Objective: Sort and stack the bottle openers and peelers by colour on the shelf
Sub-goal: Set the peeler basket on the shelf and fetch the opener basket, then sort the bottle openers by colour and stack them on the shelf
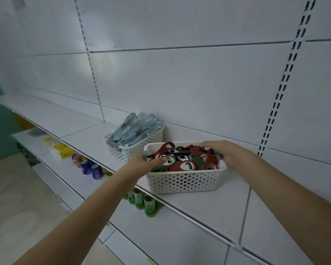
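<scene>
— Reaching in from the lower part of the frame, both arms meet at the front white basket (183, 181), which sits on the white shelf (203, 209) just right of centre. What does it hold?

— Red and green bottle openers (182, 161), heaped loose and unsorted; single pieces are hard to separate.

— State of the left hand (141, 162)?

— It lies over the basket's left rim, fingers reaching in and curled onto a green-and-white opener. Whether it grips or merely rests there cannot be told.

— And the right hand (221, 152)?

— It covers the far right corner, fingers bent down among the openers. What they hold, if anything, is hidden.

— The peelers?

— A second white basket (139, 144), just behind and left of the first, carries clear packets (133, 127) with bluish contents; these may be the peelers, though blur prevents certainty.

— Anything else?

— On the lower shelf (69, 169): yellow items (60, 149) at centre left, blue cans (91, 168) beside them, green bottles (145, 203) under the front basket.
</scene>
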`<action>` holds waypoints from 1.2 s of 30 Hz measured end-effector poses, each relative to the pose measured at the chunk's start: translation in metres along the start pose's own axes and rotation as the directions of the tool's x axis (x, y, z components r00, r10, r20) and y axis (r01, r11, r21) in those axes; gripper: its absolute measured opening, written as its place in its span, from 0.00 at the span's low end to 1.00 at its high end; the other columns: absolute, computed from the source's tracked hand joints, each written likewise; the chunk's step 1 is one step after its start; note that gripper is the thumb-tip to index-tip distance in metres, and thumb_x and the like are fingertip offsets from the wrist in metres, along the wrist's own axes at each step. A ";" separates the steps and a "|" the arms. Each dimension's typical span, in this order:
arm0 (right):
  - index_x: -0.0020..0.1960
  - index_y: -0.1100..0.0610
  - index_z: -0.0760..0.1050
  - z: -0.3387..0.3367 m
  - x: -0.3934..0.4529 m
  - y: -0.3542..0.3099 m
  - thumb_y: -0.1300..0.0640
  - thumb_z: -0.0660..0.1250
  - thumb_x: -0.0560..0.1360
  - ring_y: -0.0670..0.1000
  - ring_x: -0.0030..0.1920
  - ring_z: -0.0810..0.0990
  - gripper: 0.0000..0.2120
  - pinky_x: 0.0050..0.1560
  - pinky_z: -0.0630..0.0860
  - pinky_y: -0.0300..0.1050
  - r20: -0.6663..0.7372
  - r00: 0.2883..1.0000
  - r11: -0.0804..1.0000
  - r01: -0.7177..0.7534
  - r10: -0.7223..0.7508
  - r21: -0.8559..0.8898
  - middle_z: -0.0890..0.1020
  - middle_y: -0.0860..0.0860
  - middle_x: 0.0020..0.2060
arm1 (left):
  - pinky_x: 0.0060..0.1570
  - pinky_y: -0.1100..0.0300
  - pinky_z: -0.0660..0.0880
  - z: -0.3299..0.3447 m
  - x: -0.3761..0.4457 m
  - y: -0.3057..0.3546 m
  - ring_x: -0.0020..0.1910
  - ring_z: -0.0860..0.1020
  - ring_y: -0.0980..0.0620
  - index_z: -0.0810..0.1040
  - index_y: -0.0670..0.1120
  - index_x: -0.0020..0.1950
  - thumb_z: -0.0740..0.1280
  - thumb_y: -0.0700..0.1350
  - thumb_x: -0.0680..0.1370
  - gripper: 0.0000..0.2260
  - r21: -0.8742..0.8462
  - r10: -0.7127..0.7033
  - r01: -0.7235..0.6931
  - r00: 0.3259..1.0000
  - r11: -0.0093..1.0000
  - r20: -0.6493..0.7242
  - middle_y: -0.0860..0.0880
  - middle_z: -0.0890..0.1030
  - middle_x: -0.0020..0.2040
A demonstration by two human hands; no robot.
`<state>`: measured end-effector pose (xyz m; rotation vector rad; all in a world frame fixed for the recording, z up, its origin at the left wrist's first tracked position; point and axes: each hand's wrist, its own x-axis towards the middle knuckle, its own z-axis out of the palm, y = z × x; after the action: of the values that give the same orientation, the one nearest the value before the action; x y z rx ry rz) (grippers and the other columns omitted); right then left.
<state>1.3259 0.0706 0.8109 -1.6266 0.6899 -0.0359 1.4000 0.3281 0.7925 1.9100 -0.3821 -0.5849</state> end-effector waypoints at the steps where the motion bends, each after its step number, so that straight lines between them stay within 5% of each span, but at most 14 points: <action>1: 0.56 0.62 0.79 -0.005 0.028 0.004 0.46 0.81 0.54 0.58 0.50 0.83 0.35 0.60 0.77 0.62 0.017 1.000 1.000 -0.001 0.002 -0.028 0.85 0.62 0.48 | 0.69 0.52 0.66 -0.008 0.009 -0.003 0.57 0.74 0.53 0.77 0.51 0.57 0.74 0.62 0.70 0.22 0.027 0.001 -0.001 1.000 1.000 -0.003 0.54 0.79 0.55; 3: 0.60 0.62 0.77 -0.012 0.058 0.007 0.48 0.79 0.60 0.63 0.53 0.83 0.33 0.59 0.77 0.64 0.035 0.999 0.998 -0.017 0.019 -0.056 0.85 0.61 0.48 | 0.70 0.48 0.68 -0.024 0.025 -0.010 0.63 0.74 0.50 0.75 0.53 0.62 0.71 0.67 0.69 0.28 0.121 0.018 -0.015 1.000 0.993 -0.021 0.54 0.77 0.63; 5: 0.61 0.63 0.76 -0.007 0.045 -0.001 0.50 0.73 0.71 0.63 0.53 0.83 0.24 0.60 0.77 0.64 -0.004 0.999 0.995 -0.033 0.032 -0.091 0.85 0.61 0.49 | 0.65 0.53 0.70 -0.034 0.033 -0.016 0.62 0.74 0.50 0.73 0.56 0.64 0.67 0.61 0.77 0.19 0.237 0.061 -0.050 0.997 0.970 -0.042 0.54 0.76 0.62; 9: 0.60 0.54 0.74 -0.014 0.029 0.019 0.47 0.64 0.79 0.58 0.55 0.78 0.14 0.53 0.74 0.51 -0.070 0.997 0.979 -0.050 0.036 -0.197 0.80 0.55 0.54 | 0.55 0.66 0.71 -0.042 0.044 -0.028 0.61 0.75 0.55 0.72 0.53 0.70 0.65 0.56 0.79 0.20 0.432 0.334 -0.286 0.942 0.855 -0.037 0.56 0.74 0.64; 17: 0.52 0.58 0.79 -0.017 0.030 0.048 0.57 0.59 0.82 0.56 0.51 0.83 0.11 0.45 0.81 0.43 -0.071 0.994 0.990 0.074 -0.082 -0.120 0.84 0.57 0.49 | 0.76 0.51 0.59 -0.017 0.052 -0.057 0.76 0.54 0.61 0.61 0.55 0.78 0.56 0.56 0.82 0.24 0.275 0.393 -0.348 0.910 0.896 -0.129 0.59 0.55 0.79; 20: 0.49 0.58 0.80 -0.012 0.044 0.040 0.56 0.60 0.82 0.56 0.48 0.84 0.12 0.41 0.81 0.43 -0.062 0.990 0.990 0.119 -0.123 -0.078 0.85 0.56 0.46 | 0.78 0.48 0.55 -0.008 0.042 -0.066 0.77 0.47 0.64 0.57 0.61 0.78 0.53 0.67 0.78 0.29 0.298 0.412 -0.349 0.892 0.889 -0.186 0.66 0.47 0.79; 23: 0.46 0.59 0.80 -0.001 0.072 0.033 0.52 0.62 0.81 0.57 0.45 0.84 0.13 0.42 0.81 0.46 -0.119 0.982 0.989 0.146 -0.149 -0.034 0.85 0.57 0.43 | 0.75 0.55 0.59 -0.009 0.028 -0.075 0.78 0.45 0.65 0.51 0.69 0.77 0.54 0.75 0.73 0.33 0.309 0.434 -0.370 0.884 0.876 -0.171 0.70 0.40 0.77; 26: 0.44 0.57 0.82 0.015 0.100 0.028 0.47 0.65 0.78 0.58 0.44 0.85 0.15 0.49 0.83 0.55 -0.172 0.972 0.987 0.162 -0.162 -0.014 0.86 0.56 0.42 | 0.69 0.66 0.60 -0.004 0.014 -0.079 0.76 0.42 0.68 0.49 0.69 0.76 0.63 0.69 0.74 0.35 0.413 0.489 -0.393 0.859 0.822 -0.155 0.69 0.34 0.76; 28: 0.49 0.58 0.83 0.026 0.112 0.023 0.44 0.63 0.77 0.59 0.45 0.84 0.19 0.52 0.81 0.56 -0.207 0.964 0.986 0.161 -0.165 -0.035 0.86 0.56 0.43 | 0.69 0.61 0.60 0.003 0.014 -0.082 0.76 0.44 0.66 0.53 0.67 0.75 0.67 0.65 0.72 0.36 0.472 0.532 -0.388 0.818 0.791 -0.219 0.67 0.33 0.76; 32: 0.57 0.56 0.78 0.045 0.102 0.019 0.42 0.55 0.81 0.58 0.51 0.80 0.22 0.56 0.78 0.53 -0.251 0.940 0.971 0.205 -0.230 -0.122 0.83 0.55 0.51 | 0.63 0.45 0.75 0.012 0.020 -0.085 0.77 0.50 0.58 0.61 0.61 0.73 0.69 0.66 0.67 0.37 0.375 0.483 -0.353 0.805 0.857 -0.345 0.68 0.36 0.77; 34: 0.59 0.50 0.74 0.055 0.080 0.031 0.40 0.57 0.81 0.51 0.50 0.79 0.17 0.60 0.77 0.58 -0.152 0.958 0.970 0.241 -0.244 -0.038 0.81 0.47 0.49 | 0.62 0.43 0.76 0.013 0.024 -0.089 0.78 0.51 0.57 0.62 0.60 0.73 0.69 0.65 0.67 0.37 0.340 0.490 -0.377 0.793 0.862 -0.362 0.68 0.38 0.77; 36: 0.69 0.48 0.66 0.064 0.066 0.046 0.36 0.61 0.77 0.49 0.57 0.76 0.25 0.64 0.75 0.56 -0.013 0.977 0.976 0.214 -0.214 0.029 0.78 0.44 0.56 | 0.62 0.41 0.76 0.014 0.027 -0.093 0.79 0.52 0.53 0.62 0.60 0.73 0.70 0.65 0.67 0.37 0.316 0.505 -0.405 0.779 0.858 -0.372 0.67 0.39 0.78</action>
<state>1.3865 0.0975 0.7329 -1.6664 0.5165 -0.2101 1.4148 0.3405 0.6963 1.9894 -0.6073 0.2353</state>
